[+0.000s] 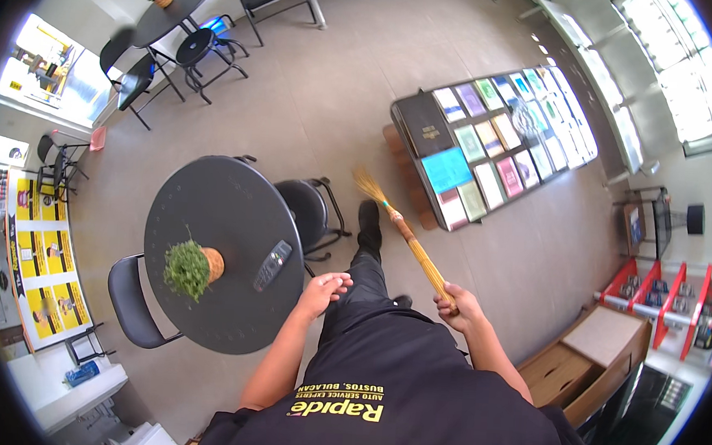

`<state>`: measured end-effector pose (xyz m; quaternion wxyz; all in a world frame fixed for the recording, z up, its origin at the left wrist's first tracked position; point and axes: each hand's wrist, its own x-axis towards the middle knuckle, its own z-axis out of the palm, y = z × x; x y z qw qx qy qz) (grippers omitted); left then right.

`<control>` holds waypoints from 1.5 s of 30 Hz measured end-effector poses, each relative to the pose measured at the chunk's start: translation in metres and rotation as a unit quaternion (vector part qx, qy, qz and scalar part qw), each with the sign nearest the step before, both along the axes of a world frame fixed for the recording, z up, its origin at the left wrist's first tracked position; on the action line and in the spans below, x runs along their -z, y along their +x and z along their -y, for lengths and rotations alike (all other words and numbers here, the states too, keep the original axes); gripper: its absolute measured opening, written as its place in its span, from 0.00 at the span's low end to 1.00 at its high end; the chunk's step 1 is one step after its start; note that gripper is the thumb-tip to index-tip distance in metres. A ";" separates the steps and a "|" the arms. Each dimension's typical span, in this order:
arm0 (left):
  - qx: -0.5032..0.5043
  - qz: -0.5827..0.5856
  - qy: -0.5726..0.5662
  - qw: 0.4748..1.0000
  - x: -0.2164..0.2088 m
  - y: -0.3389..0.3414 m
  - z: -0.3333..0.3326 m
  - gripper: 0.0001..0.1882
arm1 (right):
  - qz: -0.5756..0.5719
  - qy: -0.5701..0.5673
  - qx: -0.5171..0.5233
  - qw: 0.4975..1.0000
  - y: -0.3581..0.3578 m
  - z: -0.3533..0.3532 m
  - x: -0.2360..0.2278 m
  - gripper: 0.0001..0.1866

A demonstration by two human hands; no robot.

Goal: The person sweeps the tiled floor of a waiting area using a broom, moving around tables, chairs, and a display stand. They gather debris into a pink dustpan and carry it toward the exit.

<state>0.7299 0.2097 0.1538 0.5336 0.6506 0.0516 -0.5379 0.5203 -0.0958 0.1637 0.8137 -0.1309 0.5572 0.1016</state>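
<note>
My right hand is closed round the handle end of a straw broom. The broom slants away to the left, its fanned bristles low by the floor, beyond my black shoe. Bands of red and green bind it near the bristles. Holding nothing, my left hand hovers in front of my body with its fingers loosely bent, near the right edge of a round black table. On that table are a potted green plant and a dark remote control.
Black chairs stand by the round table, one close to my left leg. A display table with many cards and booklets stands ahead on the right. Near my right side is a wooden drawer unit; red shelving stands beyond it.
</note>
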 end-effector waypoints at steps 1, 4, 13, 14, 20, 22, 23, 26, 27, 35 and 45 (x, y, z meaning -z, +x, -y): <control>-0.014 -0.004 -0.005 1.000 0.002 0.016 0.006 0.18 | 0.012 0.002 -0.009 1.000 0.044 0.011 0.001 0.14; -0.032 0.040 0.016 0.999 -0.002 0.082 0.029 0.18 | 0.042 0.011 -0.033 0.999 0.142 0.033 -0.007 0.13; -0.113 0.091 0.042 0.989 -0.056 0.274 0.056 0.17 | 0.135 -0.013 -0.056 0.989 0.367 0.113 -0.060 0.13; -0.127 0.098 0.043 0.986 -0.057 0.297 0.061 0.17 | 0.146 -0.023 -0.060 0.987 0.386 0.121 -0.062 0.13; -0.142 0.101 0.036 0.984 -0.040 0.423 0.124 0.17 | 0.114 -0.073 -0.071 0.988 0.484 0.179 -0.055 0.16; -0.112 0.104 0.051 0.987 -0.017 0.464 0.140 0.17 | 0.108 -0.097 -0.099 0.984 0.520 0.202 -0.035 0.16; -0.094 0.104 0.075 0.987 -0.004 0.485 0.144 0.17 | 0.097 -0.109 -0.105 0.984 0.539 0.212 -0.026 0.16; -0.079 0.093 0.173 0.977 0.037 0.534 0.140 0.16 | 0.067 -0.147 -0.131 0.978 0.600 0.251 -0.013 0.16; -0.061 0.057 0.179 0.980 0.040 0.545 0.126 0.15 | 0.045 -0.158 -0.137 0.977 0.616 0.257 -0.012 0.16; -0.133 -0.099 0.240 0.956 0.130 0.636 0.046 0.11 | -0.068 -0.244 -0.132 0.958 0.751 0.377 -0.028 0.18; -0.074 -0.106 0.309 0.942 0.121 0.911 0.272 0.11 | -0.185 -0.329 -0.020 0.926 0.831 0.520 -0.031 0.24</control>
